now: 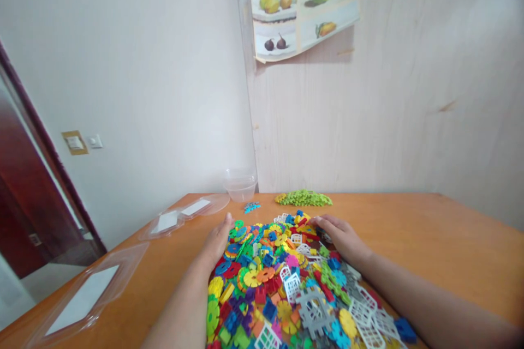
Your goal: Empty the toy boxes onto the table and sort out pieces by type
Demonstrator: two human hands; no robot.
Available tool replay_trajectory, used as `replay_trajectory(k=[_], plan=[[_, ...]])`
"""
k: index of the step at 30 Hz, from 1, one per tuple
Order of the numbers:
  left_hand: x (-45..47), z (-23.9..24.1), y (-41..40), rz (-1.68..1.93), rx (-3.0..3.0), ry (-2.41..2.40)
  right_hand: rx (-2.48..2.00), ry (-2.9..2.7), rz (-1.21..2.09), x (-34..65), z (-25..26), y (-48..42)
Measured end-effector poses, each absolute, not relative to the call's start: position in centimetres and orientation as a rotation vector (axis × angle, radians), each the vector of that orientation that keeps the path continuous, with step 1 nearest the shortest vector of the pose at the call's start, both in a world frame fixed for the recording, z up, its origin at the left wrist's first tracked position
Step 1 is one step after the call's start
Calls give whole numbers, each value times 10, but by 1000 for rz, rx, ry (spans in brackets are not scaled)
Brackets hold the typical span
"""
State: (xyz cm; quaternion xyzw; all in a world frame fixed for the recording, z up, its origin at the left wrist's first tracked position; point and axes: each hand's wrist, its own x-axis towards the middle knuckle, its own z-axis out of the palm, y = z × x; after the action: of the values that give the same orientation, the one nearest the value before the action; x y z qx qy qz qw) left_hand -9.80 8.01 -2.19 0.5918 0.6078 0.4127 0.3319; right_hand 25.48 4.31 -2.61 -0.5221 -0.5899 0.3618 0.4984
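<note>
A big heap of many-coloured plastic building pieces (286, 283) covers the near middle of the wooden table (429, 229). My left hand (216, 242) lies flat and open against the heap's left edge, fingers stretched forward. My right hand (341, 237) rests open on the heap's far right side, fingertips touching the pieces near the top. Neither hand holds anything. Beyond the heap sits a small pile of light green pieces (303, 198), and a few blue pieces (251, 207) lie to its left.
A stack of clear plastic cups (240, 184) stands by the wall at the table's far edge. Clear plastic lids (184, 214) and a larger clear lid (88, 294) lie on the table's left side. A fruit poster (305, 11) hangs on the wall; a dark door frame (36, 174) is at left.
</note>
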Motion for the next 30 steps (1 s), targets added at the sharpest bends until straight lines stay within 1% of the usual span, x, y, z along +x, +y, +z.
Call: replay_trajectory(k=[3, 8, 14, 17, 21, 25, 27, 30], plan=[[-95, -19, 78, 1108, 1502, 1532, -1198, -1315, 951, 257, -31, 47], [-94, -17, 78, 1144, 1385, 1390, -968, -1049, 1137, 257, -36, 52], [-93, -12, 75, 1172, 1295, 1313, -854, -1063, 1229, 256, -12, 42], [-94, -10, 74, 1176, 1286, 1315, -985, -1286, 1201, 260, 9, 30], [-93, -9, 74, 1182, 1283, 1310, -1191, -1920, 1224, 271, 37, 11], [-92, -8, 73, 1175, 1284, 1320, -1318, -2457, 1048, 278, 52, -6], [-92, -8, 73, 1168, 1289, 1338, -1353, -2570, 984, 277, 55, -12], [-92, -10, 75, 1172, 1308, 1343, -1405, -2598, 870, 271, 53, -16]])
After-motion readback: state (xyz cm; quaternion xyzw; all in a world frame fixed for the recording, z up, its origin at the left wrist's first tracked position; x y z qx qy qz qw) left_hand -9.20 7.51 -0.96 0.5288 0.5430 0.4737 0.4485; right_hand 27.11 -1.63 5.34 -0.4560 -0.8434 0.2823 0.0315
